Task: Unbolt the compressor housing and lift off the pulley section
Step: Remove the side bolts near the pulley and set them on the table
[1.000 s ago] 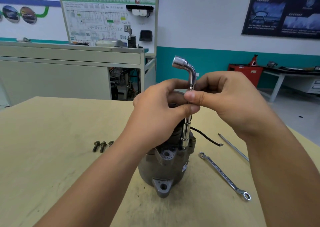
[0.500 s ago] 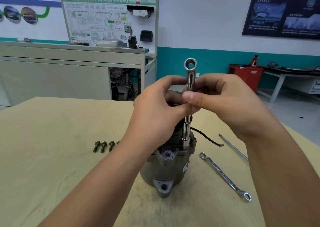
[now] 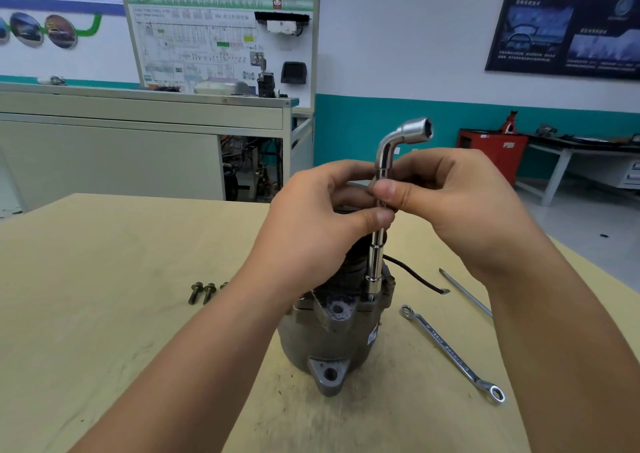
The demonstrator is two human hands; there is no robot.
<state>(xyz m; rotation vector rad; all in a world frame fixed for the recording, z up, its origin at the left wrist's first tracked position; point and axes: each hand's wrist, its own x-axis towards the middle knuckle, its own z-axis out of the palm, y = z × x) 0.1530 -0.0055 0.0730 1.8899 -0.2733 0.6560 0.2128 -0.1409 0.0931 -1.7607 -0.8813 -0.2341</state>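
On the wooden table (image 3: 104, 279), loose bolts (image 3: 202, 292) lie left of the compressor (image 3: 332, 335), some hidden by the left forearm. A ring spanner (image 3: 450, 350), a thin metal rod (image 3: 465, 293) and a black wire (image 3: 415, 276) lie to its right. The compressor stands upright just below both hands, which partly hide its top. The left hand (image 3: 311, 231) and right hand (image 3: 460, 203) each pinch the shaft of an L-shaped socket wrench (image 3: 375, 262) standing on the housing's upper edge. The spanner's lettering is too small to read.

ring spanner (image 3: 450, 350), thin rod (image 3: 465, 293) on wooden table (image 3: 104, 279); wiring board (image 3: 207, 37), red cabinet (image 3: 491, 151) behind
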